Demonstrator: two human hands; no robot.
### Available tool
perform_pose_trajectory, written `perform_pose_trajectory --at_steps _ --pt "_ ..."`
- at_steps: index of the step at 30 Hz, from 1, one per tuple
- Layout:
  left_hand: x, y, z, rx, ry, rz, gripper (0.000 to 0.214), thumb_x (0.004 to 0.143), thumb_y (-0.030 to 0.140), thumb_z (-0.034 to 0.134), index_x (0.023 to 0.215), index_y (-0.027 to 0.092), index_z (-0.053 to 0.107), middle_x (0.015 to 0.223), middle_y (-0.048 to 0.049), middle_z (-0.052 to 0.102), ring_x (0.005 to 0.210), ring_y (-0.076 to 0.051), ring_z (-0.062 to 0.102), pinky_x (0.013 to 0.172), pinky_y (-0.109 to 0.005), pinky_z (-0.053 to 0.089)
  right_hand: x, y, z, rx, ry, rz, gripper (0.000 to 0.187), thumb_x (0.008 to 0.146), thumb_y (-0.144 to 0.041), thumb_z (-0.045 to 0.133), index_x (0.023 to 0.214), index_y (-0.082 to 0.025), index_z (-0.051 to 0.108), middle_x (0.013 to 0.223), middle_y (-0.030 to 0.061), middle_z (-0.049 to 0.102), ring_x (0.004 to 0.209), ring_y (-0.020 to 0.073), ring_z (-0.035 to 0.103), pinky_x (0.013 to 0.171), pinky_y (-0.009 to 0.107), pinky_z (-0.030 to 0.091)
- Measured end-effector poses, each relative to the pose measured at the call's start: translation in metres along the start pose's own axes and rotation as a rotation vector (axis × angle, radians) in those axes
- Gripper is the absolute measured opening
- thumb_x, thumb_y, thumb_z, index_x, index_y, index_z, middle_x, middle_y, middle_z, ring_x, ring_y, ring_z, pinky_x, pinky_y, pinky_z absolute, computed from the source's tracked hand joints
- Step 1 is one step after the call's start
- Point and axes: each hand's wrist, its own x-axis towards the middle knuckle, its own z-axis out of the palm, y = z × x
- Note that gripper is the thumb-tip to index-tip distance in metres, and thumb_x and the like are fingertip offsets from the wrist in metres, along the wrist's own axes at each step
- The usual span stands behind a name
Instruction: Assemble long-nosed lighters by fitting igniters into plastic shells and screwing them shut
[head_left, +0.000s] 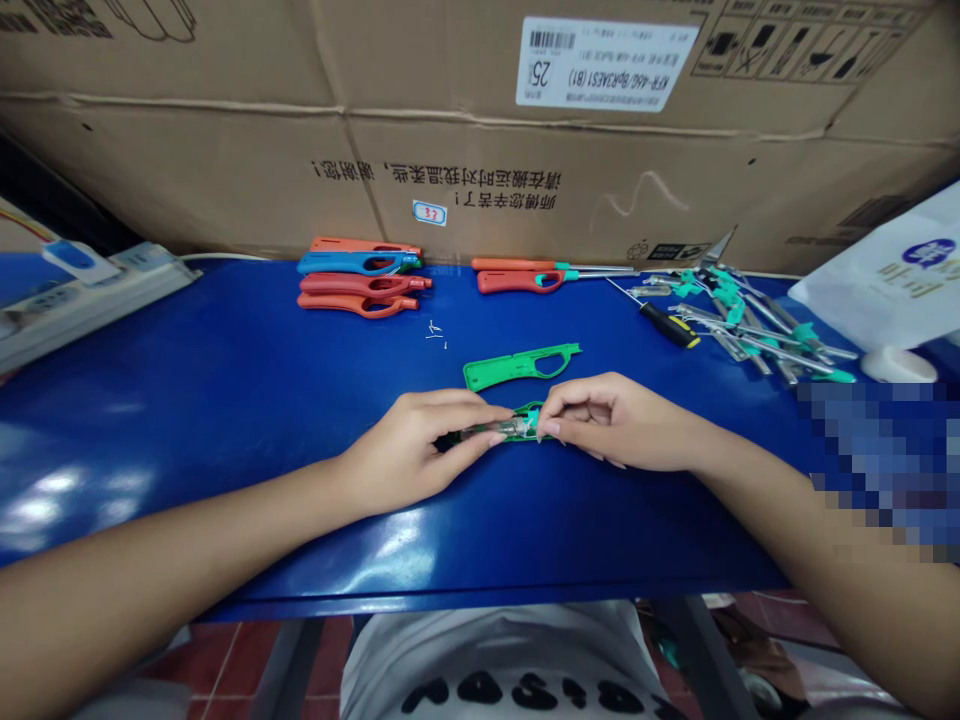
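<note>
Near the front middle of the blue table, a half-built green gas lighter (517, 428) is between my hands. A clear fuel tank and a teal trigger part (531, 420) show in its green half-shell. My left hand (427, 445) is closed on the tank end, thumb and fingers pinching it from both sides. My right hand (611, 425) is closed with fingertips at the teal part; its fingers partly hide that end. Just beyond them lies the other green shell half (521, 366), hollow side up.
Several orange, red and blue lighter shells (364, 285) sit at the back left. Two long lighters (521, 277), a screwdriver (667, 322) and a pile of metal-tubed lighter inner parts (750, 320) lie at the back right. Cardboard (247, 170) stands behind; a power strip (97, 300) is left.
</note>
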Motion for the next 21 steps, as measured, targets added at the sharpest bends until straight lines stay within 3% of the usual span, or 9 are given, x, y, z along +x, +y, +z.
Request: perform_pose_trajectory --at_steps 21 --pt "0.0004 0.0 0.0006 0.002 0.012 -0.003 0.026 0.098 0.021 0.063 0.121 0.019 0.074 0.101 -0.0066 0.078 0.086 -0.015 0.073 0.078 -0.024 0.059 0.0004 -0.0001 0.0002 0.013 -0.003 0.011 0.036 0.089 -0.052 0.068 0.088 -0.016 0.066 0.058 -0.0058 0.051 0.045 0.0061 0.042 0.042 0.021 0.031"
